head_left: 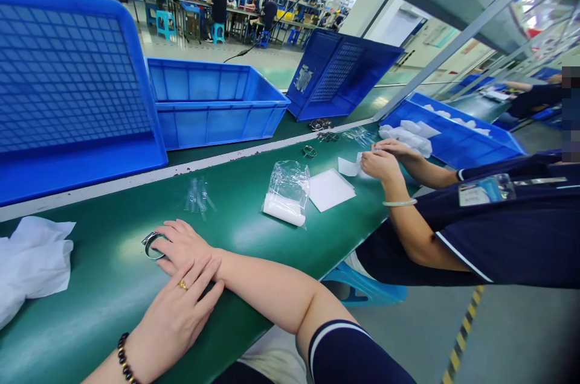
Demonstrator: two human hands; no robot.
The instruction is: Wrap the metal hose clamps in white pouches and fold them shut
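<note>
My right hand (181,246) rests palm down on the green tabletop with its fingers extended. Its fingertips touch a shiny metal ring clamp (147,246), one finger lying across the ring's opening. Over my right wrist lies my left hand (174,305), fingers stretched flat, a gold ring on one finger and a beaded bracelet at the wrist. Just beyond my right hand are several thin clear plastic strips (197,195). To my left sits crumpled white sheet material (38,257). The palms' undersides are hidden.
A co-worker's hands (383,160) handle white sheets at the right. Between us lie a clear bag with a white roll (285,206) and stacked white sheets (333,189). Several metal clamps (321,124) are farther back. Blue crates (217,124) line the far edge.
</note>
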